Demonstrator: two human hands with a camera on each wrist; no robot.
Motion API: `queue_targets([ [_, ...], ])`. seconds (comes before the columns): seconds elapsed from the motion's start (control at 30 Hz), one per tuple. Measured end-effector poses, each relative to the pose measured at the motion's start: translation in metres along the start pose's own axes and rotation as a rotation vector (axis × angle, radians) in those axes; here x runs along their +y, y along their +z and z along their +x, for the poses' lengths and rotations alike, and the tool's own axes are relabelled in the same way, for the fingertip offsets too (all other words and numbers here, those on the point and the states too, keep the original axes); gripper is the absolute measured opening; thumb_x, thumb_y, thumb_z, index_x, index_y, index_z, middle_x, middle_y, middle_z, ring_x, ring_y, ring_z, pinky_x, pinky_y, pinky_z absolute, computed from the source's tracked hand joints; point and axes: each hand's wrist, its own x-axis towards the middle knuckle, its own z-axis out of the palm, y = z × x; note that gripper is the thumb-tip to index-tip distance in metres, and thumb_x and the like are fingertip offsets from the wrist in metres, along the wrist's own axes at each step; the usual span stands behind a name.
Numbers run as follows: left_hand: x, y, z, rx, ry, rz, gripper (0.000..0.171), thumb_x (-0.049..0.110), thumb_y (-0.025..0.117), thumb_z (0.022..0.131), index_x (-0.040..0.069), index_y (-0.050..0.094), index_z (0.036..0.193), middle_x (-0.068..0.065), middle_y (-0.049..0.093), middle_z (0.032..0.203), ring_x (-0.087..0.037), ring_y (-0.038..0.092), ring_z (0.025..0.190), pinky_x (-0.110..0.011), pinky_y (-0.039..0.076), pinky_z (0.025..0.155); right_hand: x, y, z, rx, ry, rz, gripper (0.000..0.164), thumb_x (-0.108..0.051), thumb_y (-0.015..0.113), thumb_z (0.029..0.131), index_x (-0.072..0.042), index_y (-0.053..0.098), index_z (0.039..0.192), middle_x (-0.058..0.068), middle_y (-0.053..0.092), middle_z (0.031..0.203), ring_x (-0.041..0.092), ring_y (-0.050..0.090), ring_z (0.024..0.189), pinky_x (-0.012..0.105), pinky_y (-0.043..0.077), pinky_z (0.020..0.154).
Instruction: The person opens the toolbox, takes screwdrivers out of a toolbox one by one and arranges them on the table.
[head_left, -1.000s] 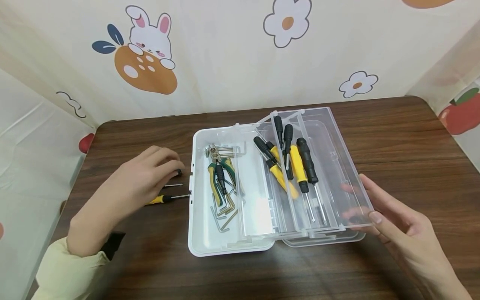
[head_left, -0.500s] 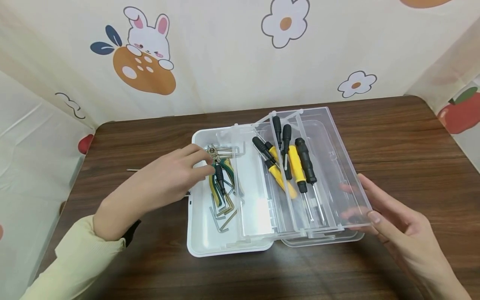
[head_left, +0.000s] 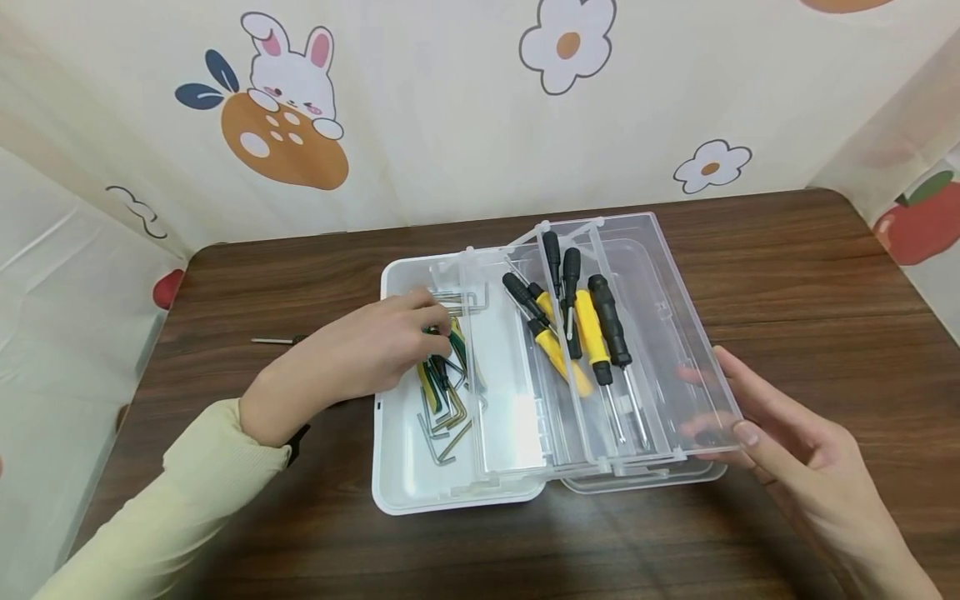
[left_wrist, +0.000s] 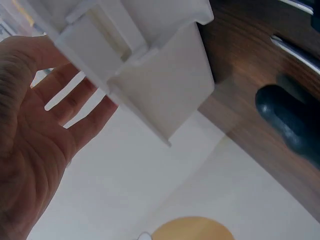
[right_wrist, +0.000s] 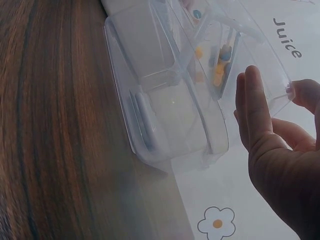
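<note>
Clear tray (head_left: 663,333) calls for steadiness while our right hand (head_left: 810,454) pinches its edge; whether our left hand (head_left: 372,346) grasps anything over the pliers (head_left: 459,345), we cannot tell.

Right wrist view: we read "Juice" (right_wrist: 288,38), dark lettering, capital J first, slanting down toward right, printed on pale backdrop sheet (right_wrist: 306,67).
</note>
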Motion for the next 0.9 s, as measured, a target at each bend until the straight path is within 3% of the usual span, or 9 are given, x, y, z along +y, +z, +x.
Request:
queue_targets([
  [0.33,0.001,0.012,0.014,-0.111,0.002,-0.044,0.031,-0.007,0.078,0.086,0.016,0.081,0.107,-0.005,0.070,0.112,-0.025,0.059,0.107,-0.038,0.058,0.096,-0.002,0.000,0.000,0.024,0.041,-0.057,0.065,0.023,0.032,0.101,0.008,0.019,0.162,0.019,0.054,0.155,0.027,0.075,0.107,0.034,0.064,0.089],
  [0.5,0.001,0.017,0.016,-0.153,-0.010,-0.035,0.030,-0.003,0.081,0.085,0.016,0.081,0.109,-0.006,0.072,0.113,-0.025,0.060,0.107,-0.039,0.057,0.099,-0.002,0.000,0.000,0.025,0.048,-0.074,0.065,0.024,0.033,0.100,0.008,0.019,0.162,0.018,0.054,0.155,0.027,0.075,0.107,0.034,0.064,0.087],
  [0.67,0.001,0.020,0.017,-0.153,-0.014,-0.025,0.028,0.003,0.084,0.085,0.016,0.080,0.110,-0.005,0.072,0.114,-0.025,0.062,0.109,-0.040,0.056,0.102,-0.003,0.000,0.000,0.040,0.065,-0.088,0.065,0.023,0.033,0.101,0.006,0.021,0.163,0.016,0.055,0.155,0.026,0.075,0.106,0.034,0.064,0.086],
  [0.9,0.003,0.024,0.020,-0.148,0.009,0.008,0.025,0.002,0.082,0.086,0.015,0.080,0.107,-0.003,0.072,0.108,-0.023,0.060,0.102,-0.039,0.056,0.095,-0.003,0.000,-0.001,0.035,0.051,-0.097,0.064,0.023,0.033,0.101,0.008,0.021,0.162,0.017,0.054,0.155,0.027,0.075,0.105,0.034,0.064,0.086],
])
